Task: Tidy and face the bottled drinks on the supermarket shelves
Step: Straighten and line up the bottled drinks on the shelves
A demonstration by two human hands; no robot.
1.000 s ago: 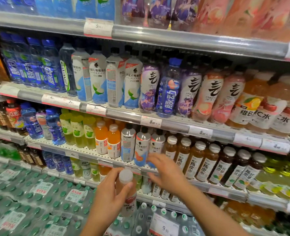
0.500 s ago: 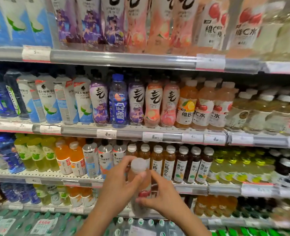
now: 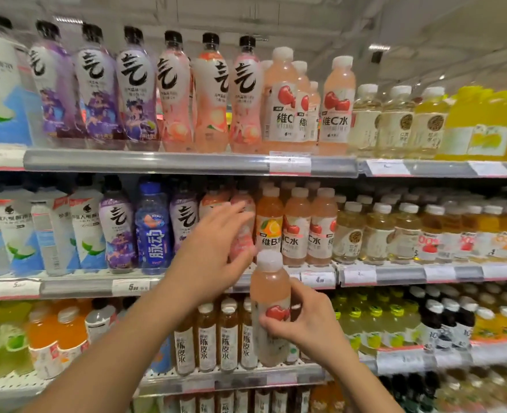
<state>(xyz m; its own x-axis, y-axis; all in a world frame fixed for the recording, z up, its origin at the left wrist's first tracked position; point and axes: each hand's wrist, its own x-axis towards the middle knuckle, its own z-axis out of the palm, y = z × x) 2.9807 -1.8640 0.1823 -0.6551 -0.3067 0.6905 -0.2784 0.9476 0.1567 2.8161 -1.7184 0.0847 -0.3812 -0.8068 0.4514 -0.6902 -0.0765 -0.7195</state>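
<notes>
The right hand (image 3: 307, 318) grips a pink bottle (image 3: 270, 296) with a white cap, upright in front of the middle shelf's (image 3: 186, 283) front edge. The left hand (image 3: 213, 248), fingers spread and holding nothing, reaches toward the peach bottles (image 3: 241, 231) there. Grey shelf rails carry white price tags (image 3: 317, 279); a pale ceiling (image 3: 365, 22) shows above the top shelf (image 3: 156, 160).

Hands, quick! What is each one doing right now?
Left hand: open, fingers spread, reaching toward the pink bottles on the middle shelf.
Right hand: holding the pink apple drink bottle.
</notes>
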